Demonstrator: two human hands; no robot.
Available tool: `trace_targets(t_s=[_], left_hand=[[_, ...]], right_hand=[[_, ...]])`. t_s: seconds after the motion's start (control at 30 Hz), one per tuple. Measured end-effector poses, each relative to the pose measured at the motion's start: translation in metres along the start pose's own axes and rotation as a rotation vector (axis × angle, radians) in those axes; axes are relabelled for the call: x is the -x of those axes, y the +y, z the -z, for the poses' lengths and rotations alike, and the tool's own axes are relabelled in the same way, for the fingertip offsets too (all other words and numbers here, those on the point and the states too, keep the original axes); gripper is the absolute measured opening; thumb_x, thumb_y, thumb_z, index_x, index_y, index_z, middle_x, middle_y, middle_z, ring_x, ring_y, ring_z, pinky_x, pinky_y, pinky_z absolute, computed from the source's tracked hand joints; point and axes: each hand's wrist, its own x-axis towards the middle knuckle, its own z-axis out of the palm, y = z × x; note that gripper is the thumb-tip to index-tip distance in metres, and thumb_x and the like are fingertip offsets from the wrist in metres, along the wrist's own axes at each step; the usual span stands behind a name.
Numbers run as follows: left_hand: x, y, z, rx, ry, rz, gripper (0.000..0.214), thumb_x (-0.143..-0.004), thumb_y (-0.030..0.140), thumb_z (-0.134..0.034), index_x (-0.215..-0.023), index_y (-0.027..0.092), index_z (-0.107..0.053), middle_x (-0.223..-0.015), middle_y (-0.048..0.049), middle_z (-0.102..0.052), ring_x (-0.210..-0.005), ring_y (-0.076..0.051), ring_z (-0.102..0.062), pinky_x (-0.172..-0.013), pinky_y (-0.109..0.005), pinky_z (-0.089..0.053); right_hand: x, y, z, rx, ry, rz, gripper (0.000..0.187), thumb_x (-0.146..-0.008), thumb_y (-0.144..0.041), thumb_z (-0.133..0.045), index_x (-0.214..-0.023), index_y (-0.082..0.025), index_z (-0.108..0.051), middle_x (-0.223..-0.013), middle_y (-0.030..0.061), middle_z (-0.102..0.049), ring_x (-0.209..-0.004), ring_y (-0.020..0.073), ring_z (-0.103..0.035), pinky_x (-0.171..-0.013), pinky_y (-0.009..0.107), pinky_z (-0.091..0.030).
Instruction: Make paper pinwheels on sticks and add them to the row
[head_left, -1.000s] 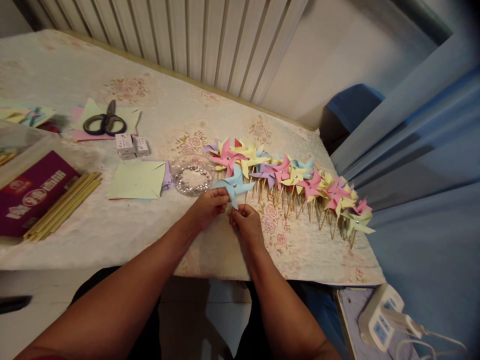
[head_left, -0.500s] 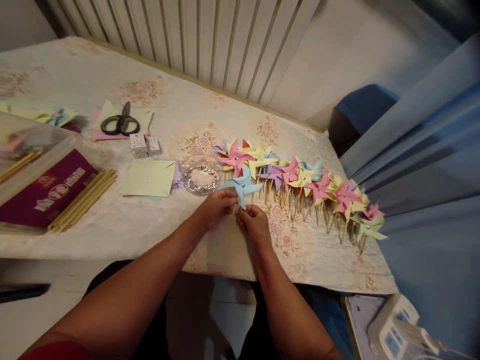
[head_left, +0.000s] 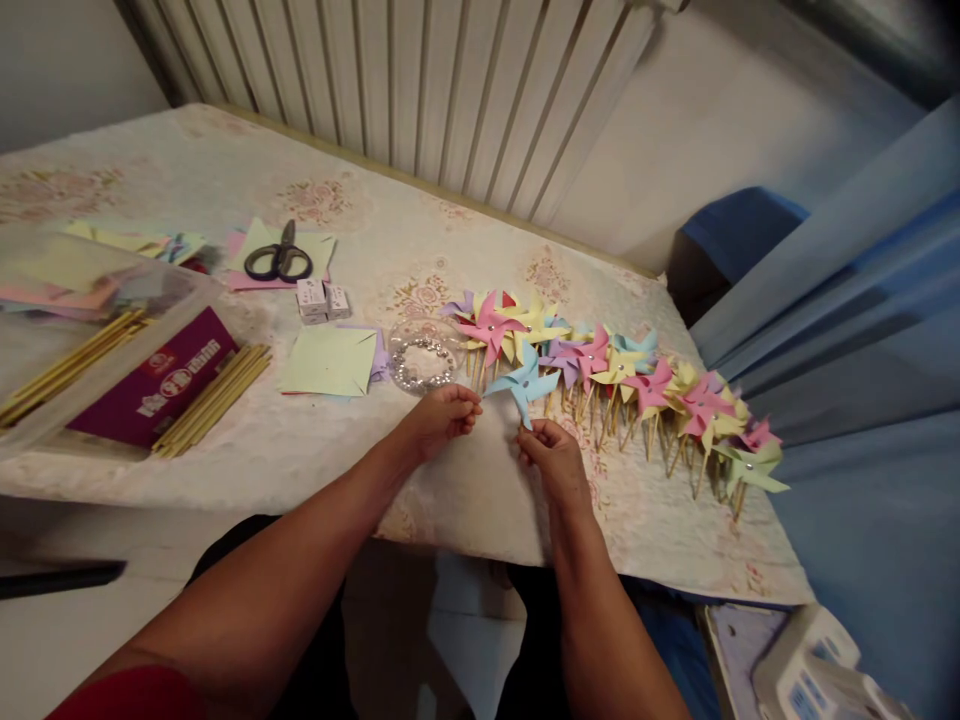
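A: Entry. Which step is in hand?

B: Handling of one finished blue pinwheel [head_left: 523, 383] over the bench [head_left: 315, 455], just in front of the left end of the pinwheel row [head_left: 645, 380]. The right hand [head_left: 553, 458] has its grip closed on the stick below the blades, and most of the stick is hidden by the fingers. The left hand [head_left: 444, 415] has its fingertips drawn together at the tip of the left blade. I cannot tell whether they pinch the paper or only touch it.

A: Judgement on what a next move calls for?

B: A low, steady pinch on the stick. The blades must stay clear of their neighbours in the row and of the clear dish [head_left: 424, 355] just beside them, as the paper would crease easily.

A: Difference from a second ago?

B: Then both hands met under the pinwheel, nearly touching. Now they are apart, and the pinwheel sits slightly further from the dish, closer to the row. The scissors [head_left: 279, 262] and loose sticks [head_left: 214, 400] lie unchanged.
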Motion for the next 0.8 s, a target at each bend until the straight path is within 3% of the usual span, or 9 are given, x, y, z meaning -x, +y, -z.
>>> trace_targets(t_s=[0.27,0.5,0.63,0.8], left_hand=[[0.011,0.011,0.004,-0.096,0.038,0.020,0.013,-0.070,0.007,-0.066,-0.079,0.012,-0.059,-0.069,-0.0019,-0.065,-0.052,-0.006,-0.054,-0.053,-0.020,-0.042],[0.017,0.015,0.008,-0.239,0.064,0.021,0.007,-0.076,0.006,-0.059,-0.077,0.013,-0.057,-0.068,-0.0002,-0.064,-0.048,-0.005,-0.050,-0.051,-0.019,-0.039],[0.021,0.018,0.009,-0.279,0.096,0.008,0.007,-0.079,0.007,-0.057,-0.076,0.014,-0.056,-0.067,0.0001,-0.063,-0.048,-0.005,-0.049,-0.050,-0.020,-0.037],[0.028,0.024,0.009,-0.314,0.115,-0.007,0.008,-0.078,0.007,-0.057,-0.075,0.014,-0.055,-0.067,0.0011,-0.061,-0.048,-0.005,-0.047,-0.049,-0.019,-0.035]], right_hand=[[0.028,0.010,0.035,0.216,0.100,0.025,0.024,-0.066,-0.041,-0.070,-0.067,-0.019,-0.059,-0.051,-0.0070,-0.048,-0.050,0.0100,-0.039,-0.051,0.024,-0.027],[0.051,0.022,0.038,0.462,0.100,0.097,0.024,-0.070,-0.042,-0.062,-0.067,-0.019,-0.062,-0.056,-0.0056,-0.045,-0.057,0.0124,-0.040,-0.057,0.026,-0.032],[0.052,0.027,0.041,0.629,0.061,0.164,0.025,-0.073,-0.043,-0.058,-0.068,-0.019,-0.065,-0.060,-0.0016,-0.055,-0.060,0.0159,-0.048,-0.061,0.029,-0.038],[0.051,0.016,0.033,0.708,0.269,0.274,0.028,-0.074,-0.043,-0.059,-0.081,-0.018,-0.070,-0.078,0.0061,-0.069,-0.071,0.0212,-0.059,-0.072,0.036,-0.046]])
